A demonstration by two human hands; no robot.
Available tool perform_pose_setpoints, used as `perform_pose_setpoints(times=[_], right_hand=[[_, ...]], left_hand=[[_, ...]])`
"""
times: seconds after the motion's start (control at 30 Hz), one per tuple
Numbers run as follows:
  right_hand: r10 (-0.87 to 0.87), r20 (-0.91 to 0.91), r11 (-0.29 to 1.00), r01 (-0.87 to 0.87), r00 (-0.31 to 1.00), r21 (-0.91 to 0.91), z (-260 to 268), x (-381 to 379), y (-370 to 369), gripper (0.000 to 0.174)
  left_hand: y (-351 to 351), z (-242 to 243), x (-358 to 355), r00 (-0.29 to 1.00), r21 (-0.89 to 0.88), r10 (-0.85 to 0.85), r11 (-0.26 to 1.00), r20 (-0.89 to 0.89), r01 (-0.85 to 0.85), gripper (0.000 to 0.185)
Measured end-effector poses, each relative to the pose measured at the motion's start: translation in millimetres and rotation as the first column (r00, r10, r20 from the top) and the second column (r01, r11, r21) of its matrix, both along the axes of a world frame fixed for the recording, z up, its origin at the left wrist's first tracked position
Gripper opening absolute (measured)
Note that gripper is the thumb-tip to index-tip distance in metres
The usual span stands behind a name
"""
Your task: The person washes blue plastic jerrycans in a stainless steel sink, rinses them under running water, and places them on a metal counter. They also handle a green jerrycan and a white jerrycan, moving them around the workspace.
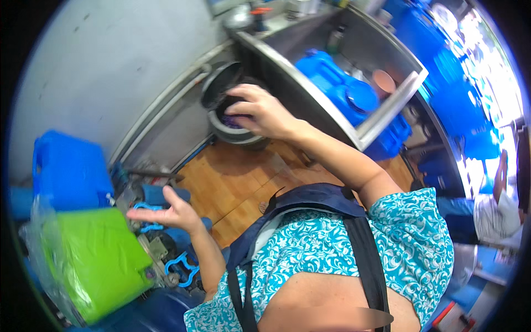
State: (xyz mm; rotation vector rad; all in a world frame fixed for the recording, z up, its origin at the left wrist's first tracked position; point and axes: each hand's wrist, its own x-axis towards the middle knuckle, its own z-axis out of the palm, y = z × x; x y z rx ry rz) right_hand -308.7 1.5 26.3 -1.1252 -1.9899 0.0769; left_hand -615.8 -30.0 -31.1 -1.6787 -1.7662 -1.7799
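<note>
My right hand (pixel 261 110) is over a dark round bin (pixel 238 135), its fingers bent and apart. I see nothing between them, though the hand is slightly blurred. Purple material (pixel 230 121) shows inside the bin just under the fingertips. Behind the hand, a dark lid-like piece (pixel 220 81) leans up at the bin's far side. My left hand (pixel 176 213) is held out empty at the left, thumb and fingers spread. It hovers near light-blue plastic handles (pixel 182 267) and a lime-green jug (pixel 97 253) wrapped in clear plastic.
A metal sink (pixel 307 89) beside the bin holds a blue water container (pixel 332 79) and an orange-brown cup (pixel 383 81). Another blue jug (pixel 72 170) stands by the left wall. Blue containers (pixel 452 83) are stacked at right, where another person (pixel 493 216) is partly visible.
</note>
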Motion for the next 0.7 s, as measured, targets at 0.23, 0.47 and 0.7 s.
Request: perform_pose_setpoints(times=[0.23, 0.47, 0.7], right_hand=[[-0.775, 0.271, 0.609, 0.789, 0.571, 0.08, -92.1, 183.6, -184.2, 0.049], [-0.65, 0.374, 0.581, 0.75, 0.661, -0.317, -139.4, 244.2, -251.3, 0.073], [-0.608, 0.399, 0.625, 0.724, 0.686, -0.292, -144.4, 300.3, -279.3, 0.074]], left_hand=[[-47.2, -9.4, 212.1, 0.521, -0.106, -0.78, 0.519, 0.347, 0.848, 0.091], [-106.0, -3.3, 384.8, 0.156, -0.261, -0.961, 0.094, 0.23, 0.961, 0.084], [-162.0, 8.4, 534.5, 0.066, -0.354, -0.984, 0.003, 0.167, 0.935, 0.076]])
